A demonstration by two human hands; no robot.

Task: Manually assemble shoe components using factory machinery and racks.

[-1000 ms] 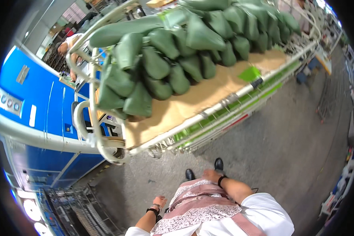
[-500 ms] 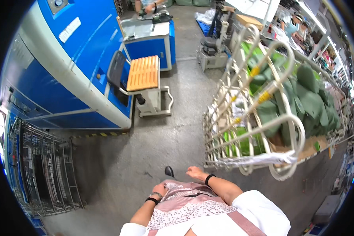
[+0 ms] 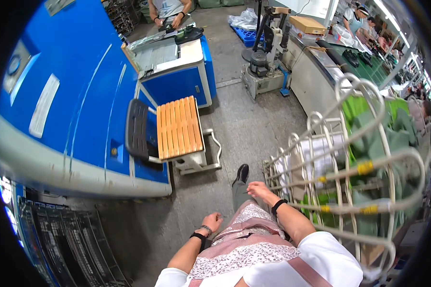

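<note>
My left hand (image 3: 212,221) hangs in front of my patterned pink apron (image 3: 254,217), fingers curled in and nothing seen in them. Farther forward, my right hand (image 3: 258,190) is also loosely closed with no object showing. Each wrist wears a dark band. A white-barred wire cart (image 3: 368,168) stands close by on the right, apart from my right hand. Green fabric pieces (image 3: 374,138) fill it, some bright and some greyish. One dark shoe (image 3: 243,173) shows ahead on the grey floor.
A big blue machine (image 3: 76,100) takes up the left side. Beside it stands a seat with orange slats (image 3: 179,129). Ahead are a blue-sided workbench (image 3: 177,82) with a person behind it, and a grey floor-standing machine (image 3: 266,71). Wire racks (image 3: 67,239) stand lower left.
The view has moved forward: the slatted seat and bench look nearer, and the cart has shifted right. My left hand has come away from the apron; my right hand has swung forward.
</note>
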